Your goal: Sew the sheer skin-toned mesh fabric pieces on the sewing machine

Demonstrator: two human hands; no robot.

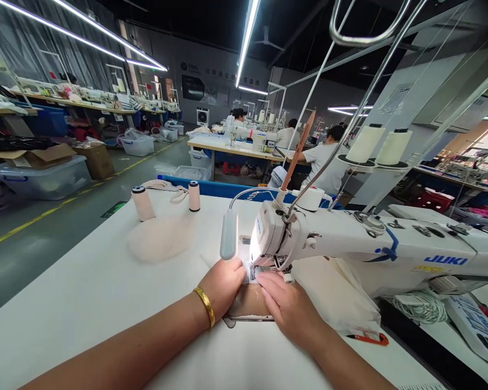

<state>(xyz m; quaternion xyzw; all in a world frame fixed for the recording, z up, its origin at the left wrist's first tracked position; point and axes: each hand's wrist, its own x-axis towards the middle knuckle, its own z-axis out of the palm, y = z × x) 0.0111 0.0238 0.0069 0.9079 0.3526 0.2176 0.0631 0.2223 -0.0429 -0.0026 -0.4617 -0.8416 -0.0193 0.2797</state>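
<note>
A white sewing machine [333, 233] stands on the table, its lit needle area between my two hands. My left hand [223, 284], with a gold bangle on the wrist, lies left of the presser foot [252, 271]. Its fingers are curled together, and what they hold, if anything, is hidden. To the right of the foot, my right hand [288, 300] rests with fingers stretched out and fairly flat. Between the hands is a brownish, shiny plate [250, 301] in front of the foot. Any small piece under the foot is too small to make out.
A lamp [229, 235] hangs just left of the needle. Two pale pink thread spools [143, 204] and sheer pale fabric [160, 238] are at the far left. More sheer fabric [337, 292], an orange-handled tool [370, 338] and a black strip [427, 346] lie right.
</note>
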